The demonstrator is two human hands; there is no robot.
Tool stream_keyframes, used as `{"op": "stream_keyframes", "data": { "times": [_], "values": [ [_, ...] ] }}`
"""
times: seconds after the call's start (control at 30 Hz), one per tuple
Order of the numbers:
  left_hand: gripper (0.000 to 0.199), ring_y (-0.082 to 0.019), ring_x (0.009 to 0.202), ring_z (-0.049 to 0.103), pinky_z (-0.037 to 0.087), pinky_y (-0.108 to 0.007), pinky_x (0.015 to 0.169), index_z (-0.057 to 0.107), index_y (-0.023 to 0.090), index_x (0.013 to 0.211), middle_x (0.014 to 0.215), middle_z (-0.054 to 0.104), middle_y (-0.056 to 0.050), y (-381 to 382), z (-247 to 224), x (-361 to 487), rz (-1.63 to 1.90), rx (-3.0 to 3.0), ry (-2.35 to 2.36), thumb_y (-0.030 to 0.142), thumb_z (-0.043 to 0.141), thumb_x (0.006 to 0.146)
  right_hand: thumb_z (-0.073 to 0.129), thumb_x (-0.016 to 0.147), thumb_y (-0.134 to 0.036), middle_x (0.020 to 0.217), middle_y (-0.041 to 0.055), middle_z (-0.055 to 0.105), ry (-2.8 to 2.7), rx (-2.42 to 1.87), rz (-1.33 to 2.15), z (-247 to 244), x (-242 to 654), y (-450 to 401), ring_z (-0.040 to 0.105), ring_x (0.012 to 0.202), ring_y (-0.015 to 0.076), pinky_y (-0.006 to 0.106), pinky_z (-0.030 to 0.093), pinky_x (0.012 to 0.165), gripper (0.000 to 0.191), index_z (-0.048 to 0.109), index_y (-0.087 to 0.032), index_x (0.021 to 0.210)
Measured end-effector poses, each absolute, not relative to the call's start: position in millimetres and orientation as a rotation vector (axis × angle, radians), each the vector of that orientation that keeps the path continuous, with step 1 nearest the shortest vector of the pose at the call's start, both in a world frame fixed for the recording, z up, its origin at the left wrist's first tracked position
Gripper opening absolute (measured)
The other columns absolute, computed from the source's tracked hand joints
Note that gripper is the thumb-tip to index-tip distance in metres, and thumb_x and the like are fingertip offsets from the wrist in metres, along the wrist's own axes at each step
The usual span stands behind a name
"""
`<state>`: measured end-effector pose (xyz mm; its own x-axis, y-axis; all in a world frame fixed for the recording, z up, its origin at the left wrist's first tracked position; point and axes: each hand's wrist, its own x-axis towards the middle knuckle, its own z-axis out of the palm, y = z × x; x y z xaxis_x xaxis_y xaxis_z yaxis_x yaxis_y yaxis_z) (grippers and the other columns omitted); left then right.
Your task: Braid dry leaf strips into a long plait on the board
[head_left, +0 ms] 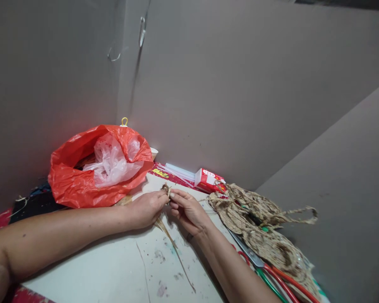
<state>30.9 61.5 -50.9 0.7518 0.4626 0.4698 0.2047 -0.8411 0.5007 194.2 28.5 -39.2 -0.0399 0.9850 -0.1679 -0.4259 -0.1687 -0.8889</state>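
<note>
The table [113, 269] is carrying a red bag [82, 176] at ten o'clock from the hands and a heap of braids [259, 227] at three o'clock, with scissors [249, 252] lying half under that heap. Both forearms are reaching in low across the table and meeting at its middle — the left hand [147, 209] coming from eight o'clock, knuckles up, the right hand [189, 212] from five o'clock, wrist bent inward. Their fingertips are pressing together on a small fibre knot [166, 189], thumbs and forefingers clamped on it from either side, the other fingers curling loosely beneath. A loose strand [173, 246] is trailing from the knot toward six o'clock. As I judge it, the pinch is covering very little of the knot, so a hard tug could be pulling it free or fraying it — and the trailing strand could be snagging under a wrist, dragging the work askew.
</note>
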Motion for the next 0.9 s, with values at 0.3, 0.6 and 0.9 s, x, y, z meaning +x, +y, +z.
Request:
{"op": "stream_keyframes", "data": {
  "times": [0.3, 0.6, 0.9],
  "values": [
    [0.015, -0.015, 0.067, 0.052, 0.038, -0.025, 0.062, 0.050, 0.019, 0.082, 0.078, 0.058, -0.004, 53, -48, 30, 0.837, 2.519, 0.579, 0.007, 0.042, 0.076, 0.068, 0.072, -0.039, 0.049, -0.0072, 0.042, -1.053, -1.078, 1.457, -26, 186, 20, 0.034, 0.042, 0.0056, 0.016, 0.032, 0.037, 0.027, 0.055, -0.017, 0.067],
    [0.012, -0.012, 0.056, 0.041, 0.032, -0.023, 0.055, 0.046, 0.019, 0.066, 0.064, 0.051, 0.000, 48, -45, 35, 0.680, 2.446, 0.676, 0.010, 0.043, 0.074, 0.071, 0.064, -0.052, 0.047, -0.0086, 0.038, -0.997, -1.170, 1.203, -25, 219, 36, 0.031, 0.041, 0.0050, 0.016, 0.025, 0.037, 0.042, 0.044, -0.019, 0.061],
    [0.015, -0.009, 0.054, 0.040, 0.032, -0.021, 0.052, 0.053, 0.015, 0.064, 0.057, 0.048, 0.002, 51, -58, 44, 0.608, 1.863, 0.654, 0.022, 0.049, 0.077, 0.073, 0.063, -0.049, 0.054, -0.0031, 0.050, -1.023, -1.232, 1.197, -33, 229, 42, 0.043, 0.049, 0.0082, 0.020, 0.036, 0.045, 0.038, 0.053, -0.017, 0.063]
  ]
}}
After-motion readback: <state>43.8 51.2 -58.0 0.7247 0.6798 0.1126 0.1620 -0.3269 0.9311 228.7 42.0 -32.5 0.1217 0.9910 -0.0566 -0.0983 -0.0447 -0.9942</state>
